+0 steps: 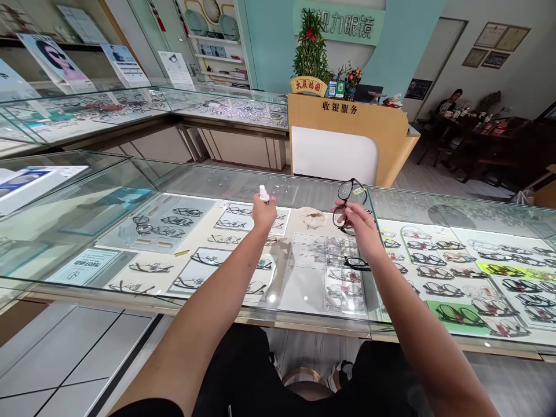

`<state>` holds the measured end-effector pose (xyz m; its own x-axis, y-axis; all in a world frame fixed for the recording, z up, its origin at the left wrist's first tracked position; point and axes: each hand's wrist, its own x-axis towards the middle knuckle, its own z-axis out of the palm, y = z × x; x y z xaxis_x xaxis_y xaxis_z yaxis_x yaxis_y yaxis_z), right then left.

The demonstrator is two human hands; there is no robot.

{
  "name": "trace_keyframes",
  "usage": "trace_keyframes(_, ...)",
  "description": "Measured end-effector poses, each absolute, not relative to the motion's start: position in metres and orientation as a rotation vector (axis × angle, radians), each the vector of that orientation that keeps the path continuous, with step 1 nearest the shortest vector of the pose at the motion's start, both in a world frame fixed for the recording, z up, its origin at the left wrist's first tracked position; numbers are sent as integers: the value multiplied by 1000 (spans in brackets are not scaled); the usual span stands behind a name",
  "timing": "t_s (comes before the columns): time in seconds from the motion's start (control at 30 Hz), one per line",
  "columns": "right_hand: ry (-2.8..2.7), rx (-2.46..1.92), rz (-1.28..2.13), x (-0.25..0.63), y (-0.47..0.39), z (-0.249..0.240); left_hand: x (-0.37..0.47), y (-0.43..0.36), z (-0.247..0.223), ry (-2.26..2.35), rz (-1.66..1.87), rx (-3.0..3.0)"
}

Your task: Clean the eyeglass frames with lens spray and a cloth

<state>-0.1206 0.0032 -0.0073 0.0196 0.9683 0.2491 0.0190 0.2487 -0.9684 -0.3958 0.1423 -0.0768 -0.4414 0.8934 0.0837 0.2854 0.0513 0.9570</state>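
My left hand (264,213) is wrapped round a small white spray bottle (263,193), whose top sticks up above the fingers. Black-framed glasses (346,190) are pinched in my right hand (359,223), turned so that one lens is above the other. Both hands are over the glass top of a display counter (304,315). Another pair of black glasses (357,264) lies just below my right hand. Between the hands, a crumpled pale cloth (313,219) rests on the counter.
Rows of glasses (438,272) show under the glass. Behind the counter stand a wooden cashier desk (351,113) with a plant (311,46), and further display cases (234,110) at the left. A person (449,101) sits far back at the right.
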Motion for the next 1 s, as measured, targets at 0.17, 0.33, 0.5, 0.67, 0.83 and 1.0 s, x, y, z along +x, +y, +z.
trace_keyframes(0.17,-1311,-1065,995,-121,2,-4,-385,128,-59,1924,1472,1120)
trace_keyframes(0.33,-1270,-1038,1000,-118,1,0,-354,76,-23,1695,1933,1787)
trace_keyframes(0.5,-1256,-1044,969,-114,1,5,-331,52,-30,1170,1077,2343)
trace_keyframes(0.67,-1273,-1061,974,-115,2,5,-325,70,-61,1282,868,2392)
trace_keyframes(0.83,-1287,-1085,991,-117,0,7,-327,85,-71,1266,848,2311)
trace_keyframes(1.0,-1315,-1093,984,-119,-2,8,-333,85,-67,1284,963,2087)
